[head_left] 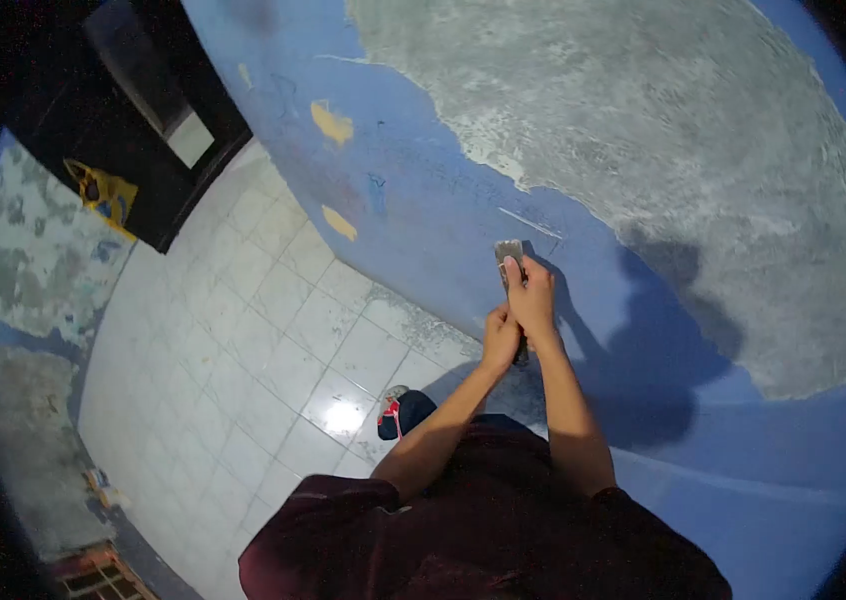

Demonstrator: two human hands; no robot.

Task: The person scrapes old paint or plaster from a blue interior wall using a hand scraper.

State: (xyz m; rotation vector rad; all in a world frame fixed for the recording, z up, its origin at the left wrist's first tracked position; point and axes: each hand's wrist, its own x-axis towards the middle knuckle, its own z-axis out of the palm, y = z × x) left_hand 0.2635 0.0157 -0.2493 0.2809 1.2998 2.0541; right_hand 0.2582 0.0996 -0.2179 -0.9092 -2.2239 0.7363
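Both of my hands are closed around one scraper (507, 250), a flat metal blade with pale dust or paint along its edge. My right hand (535, 300) grips it nearer the blade, with the thumb lying along it. Lower on the handle, my left hand (500, 340) wraps the tool just below the right one. The blade overlaps the blue painted wall (433, 220), right below a whitish scrape mark (530, 222). Above and to the right, a large patch of bare grey plaster (603, 130) has a ragged paint edge.
White floor tiles (243, 340) run along the wall's foot, with crumbs near it. My shoe (393, 410) stands there. A yellow bag (108, 195) hangs by a dark doorway. Another patchy wall (33, 260) rises at the left, and small items (103, 488) lie at its base.
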